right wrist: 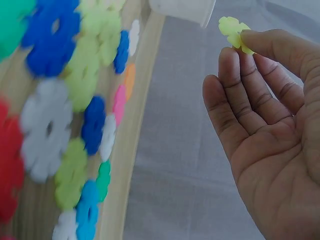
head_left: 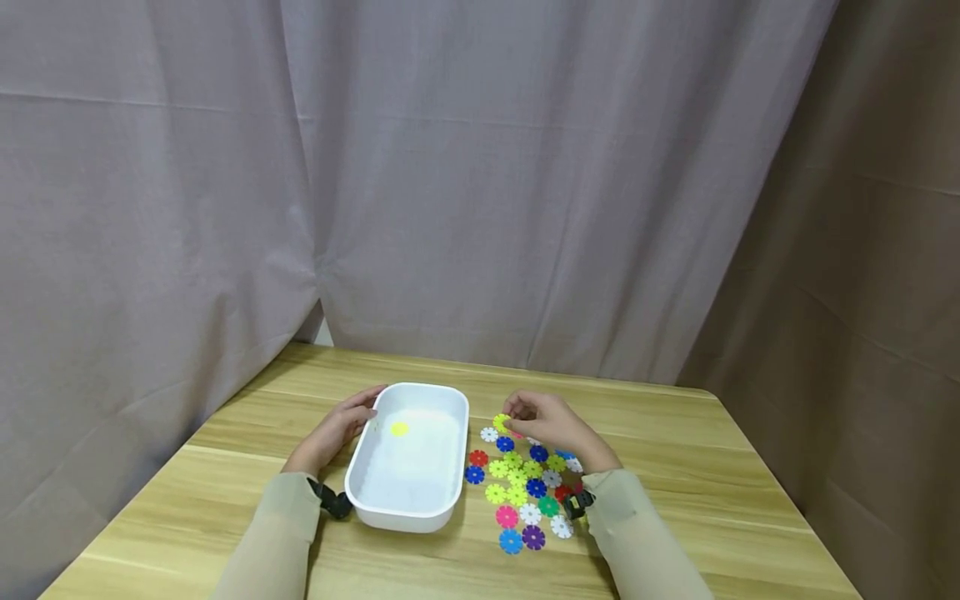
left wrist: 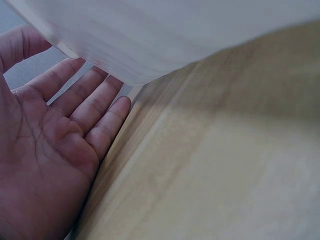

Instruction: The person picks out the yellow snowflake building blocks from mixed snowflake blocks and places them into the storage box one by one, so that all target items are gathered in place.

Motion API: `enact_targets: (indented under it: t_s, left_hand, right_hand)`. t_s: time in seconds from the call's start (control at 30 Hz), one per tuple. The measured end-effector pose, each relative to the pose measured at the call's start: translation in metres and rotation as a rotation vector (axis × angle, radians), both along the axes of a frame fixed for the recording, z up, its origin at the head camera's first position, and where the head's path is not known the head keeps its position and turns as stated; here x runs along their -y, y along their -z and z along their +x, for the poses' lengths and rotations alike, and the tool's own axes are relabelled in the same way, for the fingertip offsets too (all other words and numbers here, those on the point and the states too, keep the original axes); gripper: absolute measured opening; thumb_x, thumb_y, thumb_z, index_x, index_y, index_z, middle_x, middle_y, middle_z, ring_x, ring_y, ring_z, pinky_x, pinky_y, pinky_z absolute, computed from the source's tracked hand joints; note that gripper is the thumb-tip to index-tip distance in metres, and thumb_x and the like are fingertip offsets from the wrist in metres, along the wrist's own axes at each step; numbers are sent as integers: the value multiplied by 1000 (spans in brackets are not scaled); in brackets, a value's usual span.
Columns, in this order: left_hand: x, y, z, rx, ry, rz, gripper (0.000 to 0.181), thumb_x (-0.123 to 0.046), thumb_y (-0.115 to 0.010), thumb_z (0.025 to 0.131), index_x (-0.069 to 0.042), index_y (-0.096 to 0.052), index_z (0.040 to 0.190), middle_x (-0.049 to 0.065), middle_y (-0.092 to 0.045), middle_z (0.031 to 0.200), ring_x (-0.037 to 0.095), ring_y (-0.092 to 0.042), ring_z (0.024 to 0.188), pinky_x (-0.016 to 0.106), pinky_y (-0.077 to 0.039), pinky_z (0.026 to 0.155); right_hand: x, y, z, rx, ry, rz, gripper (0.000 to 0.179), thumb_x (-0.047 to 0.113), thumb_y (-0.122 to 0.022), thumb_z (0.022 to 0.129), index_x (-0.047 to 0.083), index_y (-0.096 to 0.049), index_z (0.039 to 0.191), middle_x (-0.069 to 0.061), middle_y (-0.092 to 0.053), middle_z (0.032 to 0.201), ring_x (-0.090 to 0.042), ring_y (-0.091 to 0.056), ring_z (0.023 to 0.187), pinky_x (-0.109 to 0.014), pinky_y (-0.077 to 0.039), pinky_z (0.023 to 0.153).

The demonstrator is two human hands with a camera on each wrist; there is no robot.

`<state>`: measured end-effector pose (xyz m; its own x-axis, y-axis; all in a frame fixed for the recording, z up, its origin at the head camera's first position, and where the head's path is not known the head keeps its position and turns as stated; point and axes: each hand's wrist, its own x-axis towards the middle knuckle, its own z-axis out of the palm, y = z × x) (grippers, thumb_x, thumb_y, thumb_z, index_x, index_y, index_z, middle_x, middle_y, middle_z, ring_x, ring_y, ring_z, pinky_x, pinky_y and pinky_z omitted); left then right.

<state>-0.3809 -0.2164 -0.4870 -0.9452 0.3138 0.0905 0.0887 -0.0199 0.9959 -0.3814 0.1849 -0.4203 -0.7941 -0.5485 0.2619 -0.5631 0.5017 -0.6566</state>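
One yellow disc [head_left: 500, 422] pinched between thumb and fingers of right hand [head_left: 553, 422], at far end of multicoloured notched discs [head_left: 517, 477] spread on wooden table [head_left: 697, 475], right of white tray [head_left: 408, 521]. Left hand [head_left: 337, 431] has fingers extended, touching tray's left side near far corner. Second yellow disc [head_left: 400, 428] lies inside tray, toward far end.

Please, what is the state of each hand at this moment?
Left hand: open, touching the white tray.
Right hand: closed, pinching a yellow disc.
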Motion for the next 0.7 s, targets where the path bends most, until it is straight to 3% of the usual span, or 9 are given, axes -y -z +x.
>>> enact_targets:
  t_s: [0.23, 0.7]
  left_hand:
    - [0, 0, -2, -7, 1, -2, 57, -12, -49, 100, -11, -38, 156, 14, -36, 159, 32, -38, 143, 28, -42, 106]
    - [-4, 0, 0, 14, -18, 2, 57, -14, -50, 99, -13, -40, 155, 11, -39, 158, 29, -40, 141, 25, -43, 104]
  right_hand:
    - [25, -6, -3, 3, -38, -16, 11, 17, -73, 92, 15, -69, 102, 5, -68, 91, -14, -64, 84, -31, -56, 75]
    - [69, -18, -8, 20, -106, -27, 9, 16, -72, 94, 15, -69, 102, 2, -67, 92, -15, -64, 84, -30, -55, 76]
